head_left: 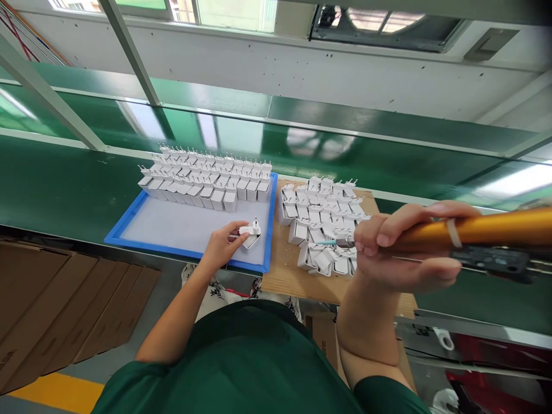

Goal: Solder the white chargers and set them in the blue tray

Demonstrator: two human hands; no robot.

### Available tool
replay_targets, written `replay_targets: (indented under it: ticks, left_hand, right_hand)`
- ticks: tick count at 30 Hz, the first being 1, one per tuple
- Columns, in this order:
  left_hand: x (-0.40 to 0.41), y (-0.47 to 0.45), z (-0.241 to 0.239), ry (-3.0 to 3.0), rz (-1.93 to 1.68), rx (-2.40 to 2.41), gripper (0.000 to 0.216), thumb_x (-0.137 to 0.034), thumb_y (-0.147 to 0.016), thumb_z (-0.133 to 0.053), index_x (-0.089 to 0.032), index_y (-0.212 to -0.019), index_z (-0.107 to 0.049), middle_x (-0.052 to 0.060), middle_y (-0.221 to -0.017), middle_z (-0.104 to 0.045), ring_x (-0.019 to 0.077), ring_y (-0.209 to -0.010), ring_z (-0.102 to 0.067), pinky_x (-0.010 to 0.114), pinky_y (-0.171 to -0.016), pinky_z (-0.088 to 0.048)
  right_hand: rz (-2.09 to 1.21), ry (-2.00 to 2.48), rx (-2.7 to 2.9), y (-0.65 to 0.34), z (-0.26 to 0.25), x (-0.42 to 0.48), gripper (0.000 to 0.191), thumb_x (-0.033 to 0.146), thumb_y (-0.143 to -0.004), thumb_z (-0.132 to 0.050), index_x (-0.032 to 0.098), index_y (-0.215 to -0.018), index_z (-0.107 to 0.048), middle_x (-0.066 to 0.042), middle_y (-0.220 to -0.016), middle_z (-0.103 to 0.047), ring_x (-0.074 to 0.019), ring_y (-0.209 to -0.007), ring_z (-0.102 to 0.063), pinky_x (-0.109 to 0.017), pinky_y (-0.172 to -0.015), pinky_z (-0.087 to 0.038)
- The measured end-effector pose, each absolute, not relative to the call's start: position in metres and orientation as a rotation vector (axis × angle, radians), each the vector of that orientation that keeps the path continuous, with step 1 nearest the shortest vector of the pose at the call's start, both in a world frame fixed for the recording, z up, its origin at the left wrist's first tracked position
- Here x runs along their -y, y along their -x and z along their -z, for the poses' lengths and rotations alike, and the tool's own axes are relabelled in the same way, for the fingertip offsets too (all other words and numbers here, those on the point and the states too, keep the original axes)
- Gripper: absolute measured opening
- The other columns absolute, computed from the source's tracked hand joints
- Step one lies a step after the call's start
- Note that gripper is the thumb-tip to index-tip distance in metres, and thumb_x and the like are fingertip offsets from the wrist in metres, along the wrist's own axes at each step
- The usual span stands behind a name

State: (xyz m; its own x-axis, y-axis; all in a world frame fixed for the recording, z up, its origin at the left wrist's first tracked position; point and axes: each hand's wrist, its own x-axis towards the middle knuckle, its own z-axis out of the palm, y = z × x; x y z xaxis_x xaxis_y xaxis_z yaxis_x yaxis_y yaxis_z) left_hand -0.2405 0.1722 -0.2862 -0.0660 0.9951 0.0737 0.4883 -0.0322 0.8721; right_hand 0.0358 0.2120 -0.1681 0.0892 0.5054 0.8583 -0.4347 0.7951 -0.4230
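Note:
My left hand (pixel 222 244) is closed on a white plug adapter (pixel 251 234), holding it over the near right part of the blue tray (pixel 129 221). Rows of white adapters (pixel 207 181) stand upright along the tray's far side. My right hand (pixel 397 247) is wrapped around a gold electric screwdriver (pixel 474 230), whose tip (pixel 332 242) points left over a heap of loose white adapters (pixel 323 224) lying on a brown wooden board (pixel 284 270).
A green conveyor belt (pixel 64 184) runs under the tray and board, with metal frame bars (pixel 47 95) crossing at the left. Cardboard sheets (pixel 56 310) lie on the floor at the lower left. A black cable clip hangs under the screwdriver.

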Motion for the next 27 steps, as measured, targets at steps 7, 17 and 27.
replay_targets:
  ticks: [7,17,27]
  left_hand:
    - [-0.166,0.236,0.289,-1.586,-0.867,-1.770,0.053,-0.056,-0.094,-0.049,-0.020,-0.125,-0.071,0.005,-0.097,-0.079,0.0235,-0.080,-0.072,0.030,-0.070,-0.055]
    - [-0.167,0.220,0.293,-1.819,-0.788,-1.834,0.057,-0.042,-0.091,-0.061,-0.016,-0.141,-0.053,0.013,-0.116,-0.074,0.0292,-0.102,-0.071,0.039,-0.088,-0.057]
    - [-0.148,0.198,0.244,-1.811,-1.148,-1.478,0.052,-0.032,-0.085,-0.066,-0.025,-0.136,-0.059,0.006,-0.122,-0.072,0.0166,-0.088,-0.069,0.026,-0.073,-0.061]
  right_hand:
    - [-0.672,-0.069,1.304,-0.029,0.166,-0.223,0.036,0.045,-0.077,-0.071,0.020,-0.103,-0.068,0.008,-0.055,-0.057,-0.0034,-0.023,-0.032,-0.015,-0.018,-0.032]
    - [-0.660,-0.015,1.287,-0.002,0.152,-0.217,0.033,0.055,-0.080,-0.070,0.027,-0.097,-0.063,0.010,-0.053,-0.049,-0.0036,-0.024,-0.028,-0.017,-0.018,-0.028]
    - [-0.695,0.004,1.397,0.020,0.144,-0.210,0.042,0.065,-0.080,-0.066,0.036,-0.109,-0.056,0.012,-0.053,-0.044,-0.0079,-0.030,-0.032,-0.022,-0.026,-0.037]
